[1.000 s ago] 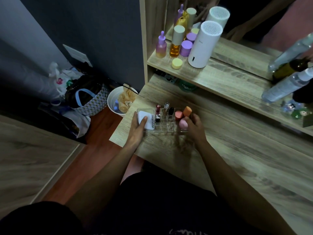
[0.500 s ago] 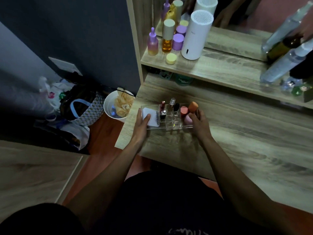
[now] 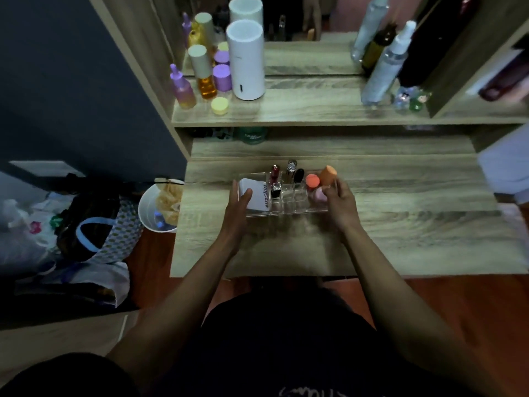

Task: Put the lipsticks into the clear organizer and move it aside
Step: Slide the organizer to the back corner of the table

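Observation:
The clear organizer [image 3: 289, 209] sits on the wooden desk [image 3: 400, 233], a little left of its middle. Upright in its small cells stand several lipsticks: a red one [image 3: 274, 172], a silver-capped one [image 3: 291, 167], a black one [image 3: 298, 175] and a short black one [image 3: 276, 189]. A white box [image 3: 256, 196] fills its left end, and orange and pink makeup sponges [image 3: 320, 179] its right end. My left hand [image 3: 239, 206] grips the left end, thumb on the white box. My right hand [image 3: 339, 200] grips the right end beside the sponges.
A shelf [image 3: 315, 110] behind carries purple and amber bottles [image 3: 200, 81], a white cylinder [image 3: 247, 61] and spray bottles [image 3: 383, 70], with a mirror above. A green jar [image 3: 253, 135] sits under the shelf. Left of the desk, on the floor, stand a white bin [image 3: 157, 207] and bags [image 3: 94, 224].
Both hands have kept hold of the organizer, and it has slid away from the desk's left front corner, farther in toward the middle.

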